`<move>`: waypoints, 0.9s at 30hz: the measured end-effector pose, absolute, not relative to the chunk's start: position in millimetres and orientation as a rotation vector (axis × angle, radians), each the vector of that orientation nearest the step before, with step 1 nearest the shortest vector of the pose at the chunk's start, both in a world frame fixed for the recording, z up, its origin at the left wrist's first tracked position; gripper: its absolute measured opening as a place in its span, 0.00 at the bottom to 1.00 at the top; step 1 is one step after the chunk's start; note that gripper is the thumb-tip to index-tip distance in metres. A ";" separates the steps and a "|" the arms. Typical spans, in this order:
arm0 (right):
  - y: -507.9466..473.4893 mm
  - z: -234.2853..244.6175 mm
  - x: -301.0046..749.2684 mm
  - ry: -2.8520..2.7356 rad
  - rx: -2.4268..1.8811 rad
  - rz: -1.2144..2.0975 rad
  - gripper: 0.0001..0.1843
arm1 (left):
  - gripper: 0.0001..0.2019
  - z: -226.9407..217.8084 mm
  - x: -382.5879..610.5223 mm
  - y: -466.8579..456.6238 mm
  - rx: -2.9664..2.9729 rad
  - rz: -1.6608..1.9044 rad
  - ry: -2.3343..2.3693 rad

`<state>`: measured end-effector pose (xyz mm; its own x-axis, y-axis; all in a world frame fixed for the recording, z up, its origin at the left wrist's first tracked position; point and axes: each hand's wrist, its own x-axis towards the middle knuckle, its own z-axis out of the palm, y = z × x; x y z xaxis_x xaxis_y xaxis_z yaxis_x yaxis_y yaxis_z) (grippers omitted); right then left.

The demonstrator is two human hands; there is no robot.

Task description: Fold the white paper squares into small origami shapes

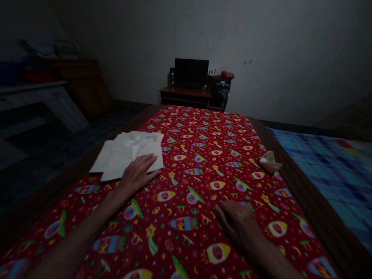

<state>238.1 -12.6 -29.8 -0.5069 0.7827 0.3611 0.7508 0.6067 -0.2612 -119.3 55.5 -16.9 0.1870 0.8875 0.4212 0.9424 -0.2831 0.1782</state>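
Note:
My left hand [136, 174] lies flat with its fingers stretched out, resting on the near corner of a loose pile of white paper sheets [128, 153]. My right hand [236, 223] rests palm down on the red patterned cloth [197, 170] that covers the table, fingers spread, holding nothing. A small folded cream paper piece [270, 162] sits near the table's right edge, well beyond my right hand.
A dark wooden rim [302, 193] borders the table on the right. A blue patterned mat [328, 166] lies on the floor beyond it. A low cabinet with a dark screen [191, 73] stands at the far wall. Shelves and furniture [55, 97] stand at left.

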 end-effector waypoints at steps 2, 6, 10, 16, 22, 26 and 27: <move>-12.5 -30.5 237.9 -2.382 -1.229 0.089 0.16 | 0.26 -19.7 -107.7 55.5 -2.277 -0.653 -1.775; -12.3 -30.5 237.8 -2.391 -1.227 0.091 0.16 | 0.23 -28.1 -92.8 59.2 -2.197 -0.691 -1.784; -12.3 -29.1 238.1 -2.399 -1.229 0.111 0.16 | 0.18 -30.9 -91.0 62.6 -2.188 -0.901 -1.813; -13.9 -27.6 237.9 -2.402 -1.254 0.134 0.16 | 0.14 -24.6 -94.4 62.5 -2.201 -1.080 -1.886; -15.2 -26.5 237.8 -2.398 -1.261 0.175 0.16 | 0.16 -30.0 -95.8 59.3 -2.276 -0.966 -1.785; -14.5 -26.0 237.1 -2.399 -1.270 0.174 0.15 | 0.15 -29.2 -97.3 59.8 -2.253 -1.045 -1.829; -14.4 -25.9 237.0 -2.398 -1.270 0.170 0.15 | 0.15 -28.5 -97.9 60.2 -2.235 -1.073 -1.848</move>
<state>237.0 -14.4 -25.9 -0.4951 0.8132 0.3059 0.7620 0.5756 -0.2967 -97.9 60.2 -28.5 0.0454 0.8462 0.5310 0.8807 -0.2847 0.3786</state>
